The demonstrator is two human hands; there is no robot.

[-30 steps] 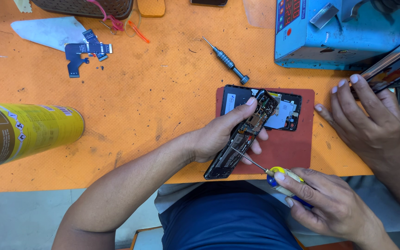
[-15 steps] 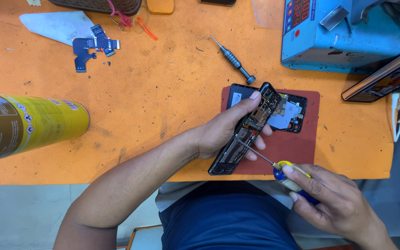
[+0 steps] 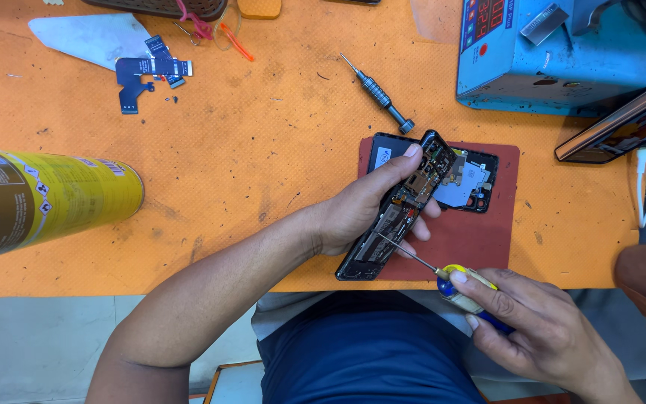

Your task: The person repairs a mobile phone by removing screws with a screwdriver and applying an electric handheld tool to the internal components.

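While the left hand (image 3: 357, 213) clamps the opened black phone body (image 3: 398, 206) tilted over the red mat (image 3: 487, 232), the right hand (image 3: 540, 329) pinches a yellow-blue screwdriver (image 3: 443, 273), tip touching the phone's lower half.

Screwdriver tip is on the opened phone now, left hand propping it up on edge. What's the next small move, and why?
Probably turn the screwdriver in place, with light pressure. Its thin shaft already reaches the exposed inside of the phone, which the left hand holds tilted on edge over the red mat. The right hand grips the handle. Whether the tip sits in a screw head is too small to tell.
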